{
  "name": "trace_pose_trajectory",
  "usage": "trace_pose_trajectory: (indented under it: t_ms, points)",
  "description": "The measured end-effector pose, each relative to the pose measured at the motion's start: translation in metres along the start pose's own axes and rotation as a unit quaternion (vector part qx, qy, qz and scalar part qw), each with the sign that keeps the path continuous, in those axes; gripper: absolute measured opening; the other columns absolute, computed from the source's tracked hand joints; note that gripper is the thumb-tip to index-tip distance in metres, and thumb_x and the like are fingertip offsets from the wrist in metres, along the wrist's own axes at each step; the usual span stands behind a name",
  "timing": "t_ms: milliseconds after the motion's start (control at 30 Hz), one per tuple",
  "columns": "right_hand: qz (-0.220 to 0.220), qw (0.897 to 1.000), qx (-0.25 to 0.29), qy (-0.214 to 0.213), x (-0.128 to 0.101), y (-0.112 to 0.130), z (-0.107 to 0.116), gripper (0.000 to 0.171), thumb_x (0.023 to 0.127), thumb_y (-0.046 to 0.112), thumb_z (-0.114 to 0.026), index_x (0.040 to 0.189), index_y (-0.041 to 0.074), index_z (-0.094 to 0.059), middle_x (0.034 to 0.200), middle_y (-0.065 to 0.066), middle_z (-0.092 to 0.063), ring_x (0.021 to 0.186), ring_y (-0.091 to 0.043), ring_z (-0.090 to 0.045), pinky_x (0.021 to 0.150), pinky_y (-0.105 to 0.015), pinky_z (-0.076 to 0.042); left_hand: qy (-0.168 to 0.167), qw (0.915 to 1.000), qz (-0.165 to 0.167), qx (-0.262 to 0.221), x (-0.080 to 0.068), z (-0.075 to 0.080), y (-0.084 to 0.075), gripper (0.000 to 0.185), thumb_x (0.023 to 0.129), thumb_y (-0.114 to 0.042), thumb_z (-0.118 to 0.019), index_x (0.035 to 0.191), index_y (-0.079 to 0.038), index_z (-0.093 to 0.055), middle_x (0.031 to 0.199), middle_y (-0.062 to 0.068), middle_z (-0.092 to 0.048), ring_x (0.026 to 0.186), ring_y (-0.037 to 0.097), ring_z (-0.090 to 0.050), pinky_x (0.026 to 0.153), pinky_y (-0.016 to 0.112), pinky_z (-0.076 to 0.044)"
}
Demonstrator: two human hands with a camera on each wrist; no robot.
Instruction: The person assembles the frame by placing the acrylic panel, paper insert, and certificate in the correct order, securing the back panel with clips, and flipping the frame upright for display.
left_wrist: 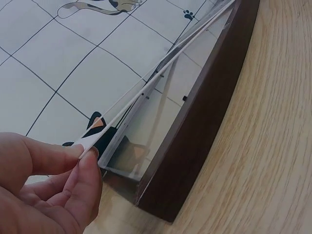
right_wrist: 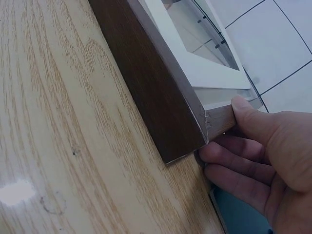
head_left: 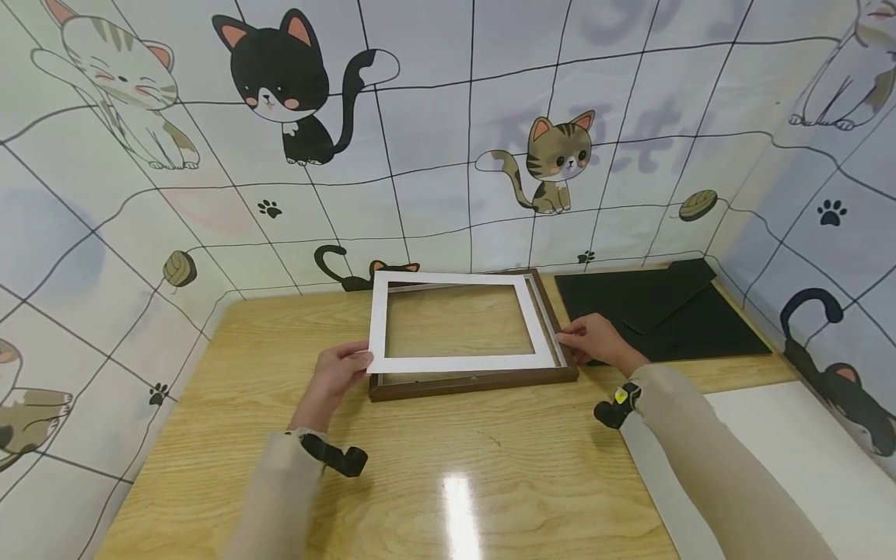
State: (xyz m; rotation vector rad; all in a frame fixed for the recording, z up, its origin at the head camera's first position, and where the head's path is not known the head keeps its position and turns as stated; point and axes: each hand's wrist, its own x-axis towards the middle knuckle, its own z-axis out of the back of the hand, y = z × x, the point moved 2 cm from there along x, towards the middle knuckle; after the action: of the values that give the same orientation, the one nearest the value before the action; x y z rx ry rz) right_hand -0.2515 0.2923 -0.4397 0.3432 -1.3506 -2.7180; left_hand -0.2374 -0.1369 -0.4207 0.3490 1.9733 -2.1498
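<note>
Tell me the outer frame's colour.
The outer frame is dark brown, seen best in the right wrist view.

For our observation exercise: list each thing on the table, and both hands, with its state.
White mat: tilted, left end raised
Brown frame: partly covered by the mat
Left hand: pinching the mat's corner
Right hand: gripping the frame near a corner
Black panel: lying flat
White sheet: lying flat, partly hidden

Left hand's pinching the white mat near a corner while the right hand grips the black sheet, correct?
Not quite: the right hand grips the brown frame, as the right wrist view shows. The left hand does pinch the white mat near a corner.
</note>
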Motion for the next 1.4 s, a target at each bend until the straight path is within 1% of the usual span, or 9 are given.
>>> trace_pose_trajectory:
  t_ms: [167,400,600,767,933,1100,1233,1333,1400]
  points:
    - [-0.002,1.000,-0.003,0.000,0.002,-0.001,-0.001,0.032,0.091,0.013,-0.058,0.108,-0.014,-0.059,0.077,-0.011,-0.065,0.062,-0.020,-0.063,0.058,-0.034,-0.054,0.010,0.9999,0.003,0.012,0.001,-0.008,0.001,0.037,0.088,0.000,-0.058,0.124,0.008,-0.051,0.090,0.008,-0.058,0.072,0.011,-0.057,0.062,0.020,-0.051]
    - [-0.002,1.000,-0.010,-0.001,0.002,-0.002,0.000,0.031,0.091,0.013,-0.058,0.108,-0.013,-0.060,0.077,-0.011,-0.065,0.063,-0.020,-0.063,0.058,-0.034,-0.054,0.014,0.9995,0.002,0.029,0.004,-0.012,0.002,0.038,0.086,0.001,-0.061,0.121,0.009,-0.052,0.091,0.010,-0.059,0.073,0.013,-0.059,0.061,0.020,-0.051]
    - [-0.006,1.000,-0.013,0.000,0.000,0.001,-0.001,0.033,0.091,0.015,-0.058,0.109,-0.013,-0.059,0.080,-0.012,-0.065,0.064,-0.020,-0.063,0.059,-0.034,-0.054,-0.010,0.9975,-0.002,0.069,0.007,-0.016,0.003,0.035,0.083,0.003,-0.064,0.116,0.009,-0.056,0.093,0.014,-0.062,0.069,0.011,-0.059,0.060,0.022,-0.052]
    - [-0.016,1.000,-0.009,-0.003,-0.002,0.001,-0.001,0.034,0.091,0.015,-0.058,0.110,-0.014,-0.058,0.080,-0.013,-0.065,0.065,-0.020,-0.064,0.060,-0.034,-0.054,-0.034,0.9916,-0.001,0.125,0.008,-0.021,0.002,0.031,0.081,0.002,-0.066,0.111,0.008,-0.059,0.095,0.017,-0.060,0.071,0.014,-0.058,0.062,0.026,-0.053]
    - [-0.017,1.000,-0.007,-0.003,-0.001,0.003,-0.001,0.036,0.091,0.016,-0.058,0.111,-0.014,-0.057,0.082,-0.014,-0.066,0.066,-0.021,-0.064,0.060,-0.034,-0.054,-0.039,0.9808,-0.013,0.191,0.006,-0.024,0.002,0.028,0.080,0.004,-0.066,0.107,0.010,-0.059,0.091,0.019,-0.060,0.070,0.018,-0.059,0.061,0.028,-0.054]
    - [-0.017,1.000,-0.007,-0.004,-0.001,0.001,-0.001,0.037,0.091,0.017,-0.058,0.113,-0.014,-0.057,0.082,-0.014,-0.066,0.065,-0.021,-0.064,0.060,-0.034,-0.054,-0.029,0.9629,-0.039,0.266,0.006,-0.027,-0.004,0.027,0.080,0.003,-0.066,0.104,0.011,-0.060,0.086,0.017,-0.061,0.066,0.019,-0.061,0.059,0.029,-0.053]
    - [-0.012,1.000,-0.005,-0.003,-0.001,-0.001,-0.002,0.038,0.091,0.017,-0.058,0.114,-0.013,-0.057,0.080,-0.013,-0.066,0.066,-0.020,-0.064,0.059,-0.034,-0.054,-0.019,0.9478,-0.036,0.316,0.008,-0.029,-0.010,0.029,0.080,-0.001,-0.068,0.106,0.010,-0.059,0.083,0.016,-0.061,0.065,0.020,-0.059,0.057,0.029,-0.050]
    - [-0.007,1.000,-0.007,-0.001,0.000,-0.002,-0.002,0.038,0.091,0.017,-0.058,0.114,-0.013,-0.056,0.081,-0.012,-0.066,0.066,-0.020,-0.064,0.059,-0.034,-0.054,-0.006,0.9416,-0.026,0.336,0.011,-0.028,-0.014,0.033,0.079,-0.003,-0.069,0.108,0.010,-0.058,0.084,0.015,-0.059,0.066,0.021,-0.057,0.056,0.028,-0.048]
    - [-0.007,1.000,-0.008,-0.002,0.000,-0.002,-0.002,0.037,0.091,0.017,-0.058,0.114,-0.013,-0.057,0.081,-0.012,-0.066,0.066,-0.020,-0.064,0.059,-0.034,-0.054,0.001,0.9367,-0.026,0.349,0.013,-0.026,-0.017,0.034,0.078,-0.005,-0.070,0.107,0.010,-0.058,0.085,0.015,-0.057,0.068,0.021,-0.055,0.057,0.029,-0.046]
